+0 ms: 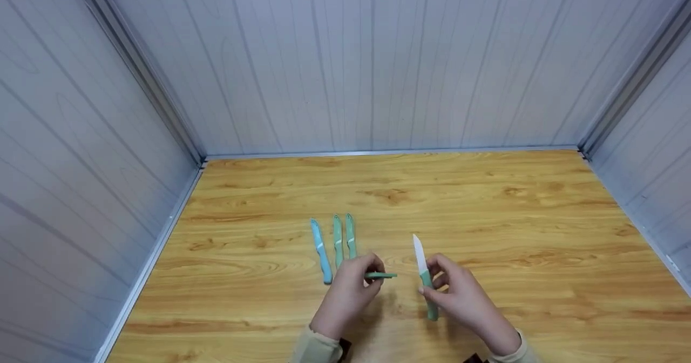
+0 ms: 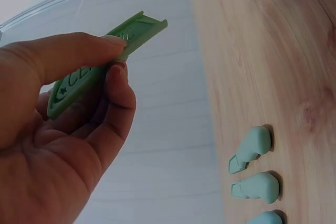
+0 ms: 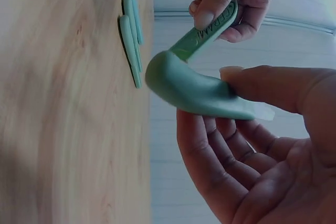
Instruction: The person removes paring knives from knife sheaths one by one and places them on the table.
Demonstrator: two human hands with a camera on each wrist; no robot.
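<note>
My right hand [image 1: 456,293] pinches a small knife by its green handle [image 3: 194,90], and the bare white blade [image 1: 419,254] points away from me. In my left hand [image 1: 353,284] a green blade sheath [image 2: 89,74] with raised lettering is held between thumb and fingers. Its open end faces the knife, and the two are apart, both above the table. Left of the hands lie a blue sheathed knife [image 1: 320,249] and two green sheathed knives, one in the middle [image 1: 338,239] and one on the right [image 1: 350,234]. The left hand hides the near end of the green ones.
The wood-patterned table [image 1: 259,309] runs back to a pale panel wall [image 1: 345,66]. More panels stand along the left [image 1: 81,190] and right [image 1: 658,190] sides, with metal trim at the table's edges.
</note>
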